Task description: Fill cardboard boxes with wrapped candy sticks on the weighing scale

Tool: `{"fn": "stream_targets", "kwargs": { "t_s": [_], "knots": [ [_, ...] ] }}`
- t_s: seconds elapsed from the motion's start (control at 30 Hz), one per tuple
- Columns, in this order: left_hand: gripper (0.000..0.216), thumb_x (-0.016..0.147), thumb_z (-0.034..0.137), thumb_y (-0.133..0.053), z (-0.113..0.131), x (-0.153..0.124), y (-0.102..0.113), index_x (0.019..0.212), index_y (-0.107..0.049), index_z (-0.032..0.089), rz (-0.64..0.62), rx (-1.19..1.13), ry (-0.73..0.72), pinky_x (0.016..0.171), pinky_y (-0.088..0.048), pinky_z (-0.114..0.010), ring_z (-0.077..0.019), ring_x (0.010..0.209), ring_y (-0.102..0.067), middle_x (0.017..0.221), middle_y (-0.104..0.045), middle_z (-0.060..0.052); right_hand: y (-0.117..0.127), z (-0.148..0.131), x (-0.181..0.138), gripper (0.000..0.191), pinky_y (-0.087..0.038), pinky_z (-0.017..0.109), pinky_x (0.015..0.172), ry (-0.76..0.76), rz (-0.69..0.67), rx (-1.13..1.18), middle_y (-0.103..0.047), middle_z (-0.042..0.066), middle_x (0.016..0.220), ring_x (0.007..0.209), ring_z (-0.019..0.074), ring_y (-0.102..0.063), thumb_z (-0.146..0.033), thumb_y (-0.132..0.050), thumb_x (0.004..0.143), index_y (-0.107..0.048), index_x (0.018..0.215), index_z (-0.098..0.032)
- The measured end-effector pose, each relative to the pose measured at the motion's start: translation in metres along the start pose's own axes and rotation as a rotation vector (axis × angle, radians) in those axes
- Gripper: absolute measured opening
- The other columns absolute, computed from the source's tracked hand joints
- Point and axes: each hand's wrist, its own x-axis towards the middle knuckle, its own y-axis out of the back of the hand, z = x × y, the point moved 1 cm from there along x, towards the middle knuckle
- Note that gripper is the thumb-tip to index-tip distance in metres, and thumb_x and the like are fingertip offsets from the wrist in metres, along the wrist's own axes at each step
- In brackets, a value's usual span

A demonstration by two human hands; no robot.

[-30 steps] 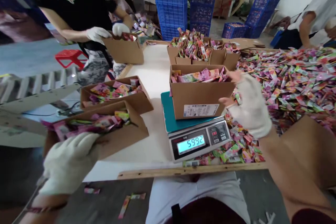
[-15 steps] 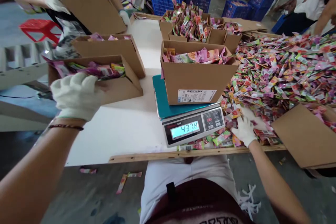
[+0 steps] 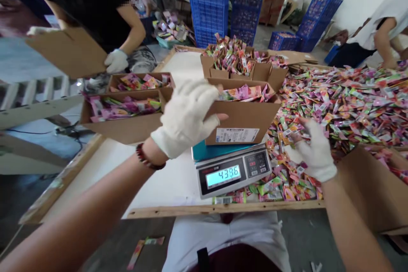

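As left hand [image 3: 188, 114] covers its corner, brown carton [image 3: 245, 120], sachets [image 3: 245, 92] inside

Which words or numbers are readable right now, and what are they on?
"439.6" on the scale display.
The white label on the front of the box standing on the scale: barcode and print, too small to read.
The scale keys and the small brand print above the display: blurred.
The packets: print unreadable.
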Motion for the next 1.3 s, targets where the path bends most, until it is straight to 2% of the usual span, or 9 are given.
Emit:
{"fn": "stream_targets", "kwargs": {
  "t_s": [0.1, 0.3, 0.4, 0.53, 0.73, 0.9, 1.0, 1.13, 1.3],
  "knots": [
    [0.032, 0.092, 0.025, -0.059, 0.012, -0.005, -0.016, 0.122, -0.067, 0.018, -0.011, -0.088, 0.022, 0.097, -0.055, -0.045, -0.0269, 0.104, -0.065, 0.11, -0.072, -0.011, 0.019, -0.065, 0.058, 0.052, -0.052, 0.042, 0.107, 0.138, 0.054, 0.262, -0.062, 0.012, 0.136, 0.123, 0.0239, -0.063, -0.039, -0.062, 0.096, -0.049, 0.143, -0.022],
    [0.03, 0.087, 0.015, -0.061, 0.027, -0.024, -0.009, 0.114, -0.07, 0.022, 0.139, -0.09, -0.037, 0.096, -0.056, -0.045, -0.0247, 0.096, -0.064, 0.101, -0.071, -0.008, -0.032, -0.145, 0.147, 0.053, -0.052, 0.036, 0.096, 0.382, -0.7, 0.01, -0.07, 0.009, 0.125, 0.107, 0.0223, -0.066, -0.033, -0.077, 0.082, -0.064, 0.13, -0.018],
    [0.035, 0.087, 0.012, -0.06, 0.029, -0.025, -0.005, 0.12, -0.067, 0.022, 0.136, -0.144, -0.04, 0.101, -0.056, -0.047, -0.0247, 0.101, -0.065, 0.105, -0.071, -0.009, -0.055, -0.152, 0.159, 0.048, -0.048, 0.029, 0.083, 0.384, -0.882, -0.154, -0.073, 0.007, 0.112, 0.095, 0.0201, -0.065, -0.031, -0.079, 0.079, -0.068, 0.123, -0.017],
    [0.045, 0.091, 0.017, -0.06, 0.029, -0.03, -0.004, 0.135, -0.056, 0.022, 0.118, -0.262, 0.044, 0.11, -0.054, -0.049, -0.0281, 0.13, -0.059, 0.138, -0.061, -0.014, -0.051, -0.144, 0.153, 0.011, -0.04, 0.026, 0.072, 0.355, -0.709, -0.12, -0.07, 0.002, 0.087, 0.076, 0.0141, -0.058, -0.022, -0.063, 0.089, -0.07, 0.096, -0.017],
    [0.054, 0.094, 0.029, -0.062, 0.026, -0.031, 0.003, 0.145, -0.046, 0.021, 0.193, -0.319, 0.218, 0.118, -0.047, -0.054, -0.0332, 0.148, -0.045, 0.158, -0.043, -0.019, -0.005, -0.125, 0.151, 0.021, -0.049, 0.03, 0.075, 0.279, -0.015, 0.223, -0.066, 0.003, 0.09, 0.076, 0.0142, -0.058, -0.026, -0.049, 0.1, -0.066, 0.108, -0.016],
    [0.049, 0.094, 0.033, -0.064, 0.008, -0.05, 0.01, 0.141, -0.052, 0.022, 0.222, -0.263, 0.248, 0.121, -0.046, -0.052, -0.0317, 0.147, -0.046, 0.159, -0.044, -0.012, 0.066, -0.079, 0.126, 0.024, -0.051, 0.036, 0.078, 0.167, 0.447, 0.126, -0.06, 0.004, 0.083, 0.074, 0.0173, -0.058, -0.04, -0.057, 0.099, -0.067, 0.104, -0.019],
    [0.047, 0.091, 0.031, -0.068, -0.006, -0.075, 0.012, 0.136, -0.058, 0.02, 0.202, -0.229, 0.296, 0.121, -0.047, -0.053, -0.0336, 0.143, -0.05, 0.156, -0.049, -0.013, 0.084, -0.026, 0.088, 0.026, -0.05, 0.039, 0.079, 0.079, 0.393, -0.098, -0.056, 0.003, 0.074, 0.07, 0.0183, -0.054, -0.041, -0.054, 0.099, -0.07, 0.093, -0.021],
    [0.04, 0.094, 0.034, -0.06, -0.012, -0.089, 0.019, 0.132, -0.061, 0.02, 0.144, -0.214, 0.392, 0.12, -0.047, -0.053, -0.033, 0.141, -0.053, 0.154, -0.052, -0.009, 0.067, 0.04, 0.036, 0.032, -0.053, 0.041, 0.083, -0.153, 0.112, -0.174, -0.068, 0.009, 0.096, 0.079, 0.019, -0.062, -0.043, -0.064, 0.092, -0.071, 0.111, -0.018],
    [0.038, 0.095, 0.033, -0.06, 0.0, -0.053, 0.034, 0.13, -0.06, 0.018, 0.156, -0.239, 0.301, 0.122, -0.045, -0.049, -0.0294, 0.14, -0.053, 0.153, -0.052, -0.008, 0.045, 0.032, 0.03, 0.042, -0.057, 0.04, 0.086, -0.111, 0.129, 0.022, -0.071, 0.01, 0.112, 0.092, 0.0195, -0.069, -0.046, -0.064, 0.094, -0.065, 0.127, -0.02]
  ]
}}
